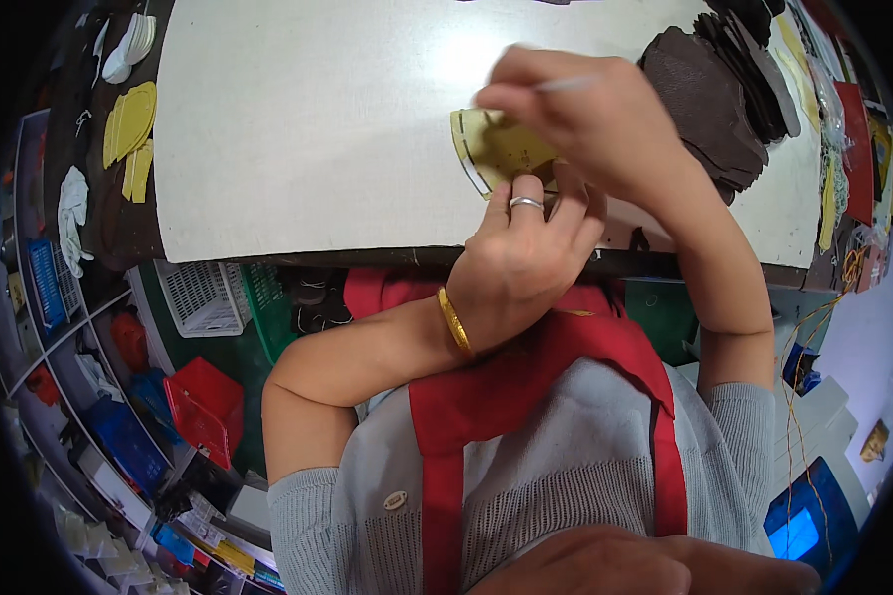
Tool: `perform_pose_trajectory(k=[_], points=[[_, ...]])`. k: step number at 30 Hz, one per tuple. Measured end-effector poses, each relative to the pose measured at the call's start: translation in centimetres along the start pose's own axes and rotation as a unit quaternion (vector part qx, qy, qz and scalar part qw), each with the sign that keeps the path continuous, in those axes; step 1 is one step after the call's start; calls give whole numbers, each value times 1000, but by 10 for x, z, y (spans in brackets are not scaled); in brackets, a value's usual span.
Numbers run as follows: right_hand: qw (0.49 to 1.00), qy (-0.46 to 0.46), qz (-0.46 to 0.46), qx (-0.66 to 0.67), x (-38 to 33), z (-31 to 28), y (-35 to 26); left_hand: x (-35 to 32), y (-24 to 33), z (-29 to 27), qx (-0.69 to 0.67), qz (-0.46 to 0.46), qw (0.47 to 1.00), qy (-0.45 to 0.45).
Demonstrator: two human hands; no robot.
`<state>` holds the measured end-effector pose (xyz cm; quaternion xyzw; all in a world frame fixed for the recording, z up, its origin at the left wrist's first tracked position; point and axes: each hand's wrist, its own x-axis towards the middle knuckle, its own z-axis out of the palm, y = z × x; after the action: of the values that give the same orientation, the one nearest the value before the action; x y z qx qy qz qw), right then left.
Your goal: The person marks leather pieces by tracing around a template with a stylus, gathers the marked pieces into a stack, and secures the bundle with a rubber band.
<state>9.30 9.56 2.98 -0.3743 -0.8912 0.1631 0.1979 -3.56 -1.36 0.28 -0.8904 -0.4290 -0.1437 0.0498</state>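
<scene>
Left hand (528,243), half spread, presses yellow card (478,147); right hand (610,114) pinches pen (571,84); leather pile (702,94) lies right on white table (298,129), red bin (204,409) near left.

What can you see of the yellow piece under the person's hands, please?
The yellow piece is thin and sheet-like, perhaps card or plastic, with a curved left edge. Dark marks and a white strip run along that edge; the middle looks duller, almost olive, with small dark markings. It lies flat on the white tabletop. Fingers of the left hand rest on its near side. The right hand, holding a slim pale tool, hides its right part; whether that hand touches it is unclear.
</scene>
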Motion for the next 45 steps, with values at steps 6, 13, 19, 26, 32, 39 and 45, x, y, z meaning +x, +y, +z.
perform_pose_trajectory(k=[6, 13, 19, 26, 32, 39, 45], points=[[985, 57, 72, 147, -36, -16, 33, 6, 1, 4, 50, 13, 998, 29], [996, -5, 75, 50, -45, -16, 30, 11, 9, 8, 25, 3, 999, 25], [997, 12, 78, -27, -92, -43, 42, 13, 6, 1, 65, 6, 997, -36], [986, 143, 58, 59, -81, -33, 31, 21, 4, -5, 75, 7, 997, -35], [975, -68, 209, -17, -59, -26, 9, 22, -12, 3, 15, 16, 998, 61], [949, 79, 297, 74, -116, -70, 52, 75, -83, 17, -23, 40, 987, 153], [889, 269, 366, 60, -133, -83, 61, 61, -104, 16, 3, -40, 999, 19]])
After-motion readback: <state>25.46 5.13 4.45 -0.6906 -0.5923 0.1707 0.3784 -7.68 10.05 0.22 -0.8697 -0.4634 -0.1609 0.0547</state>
